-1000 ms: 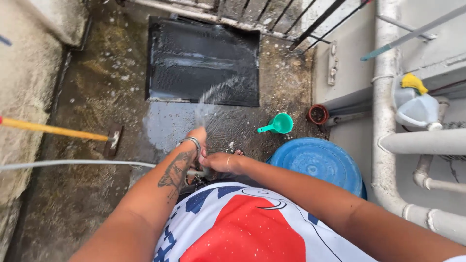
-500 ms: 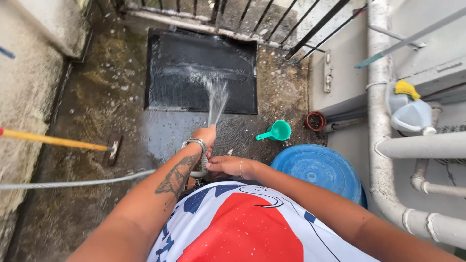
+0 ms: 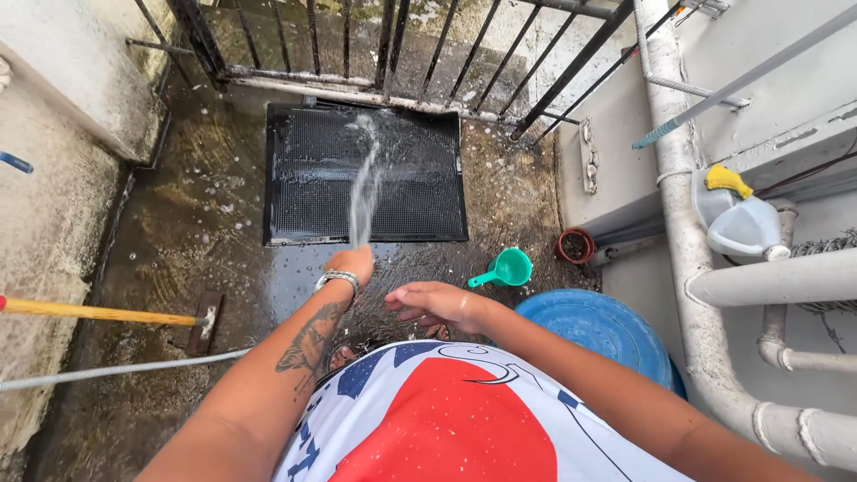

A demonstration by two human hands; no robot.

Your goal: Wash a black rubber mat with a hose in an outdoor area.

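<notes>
My left hand [image 3: 351,264], with a metal bracelet on the wrist, is closed on the spray end of a silver hose [image 3: 116,369] that trails off to the left. A jet of water [image 3: 363,183] shoots forward from it onto a black grid mat [image 3: 420,192] lying on the wet concrete floor. My right hand [image 3: 437,303] hovers beside it, fingers spread, holding nothing.
A black metal railing [image 3: 393,45] stands behind the mat. A yellow-handled floor scraper [image 3: 107,314] lies at the left. A green scoop [image 3: 507,268], a small clay pot [image 3: 576,244], a blue tub lid [image 3: 596,326] and white pipes [image 3: 705,268] stand at the right.
My right hand has let go of the hose and opened. The left hand has raised the nozzle, and the jet now lands farther up the mat. The view has tilted up.
</notes>
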